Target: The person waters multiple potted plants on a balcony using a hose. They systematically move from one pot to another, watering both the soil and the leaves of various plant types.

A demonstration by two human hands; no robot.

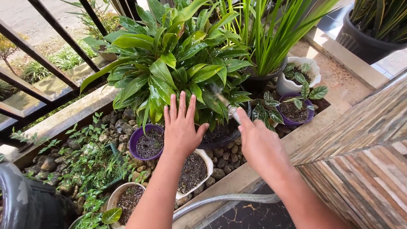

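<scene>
While the left hand (181,127) stretches flat over the planter, fingers spread and holding nothing, palm down above a purple pot (146,143) and a white pot (196,169), the right hand (256,142) is closed around a hose nozzle (229,108), aimed at the big leafy plant (169,63). Spray at the tip is faint, hard to make out. The hose (224,199) runs below the forearm, its lower end hidden behind the left arm. The right fist hides the nozzle's base.
</scene>
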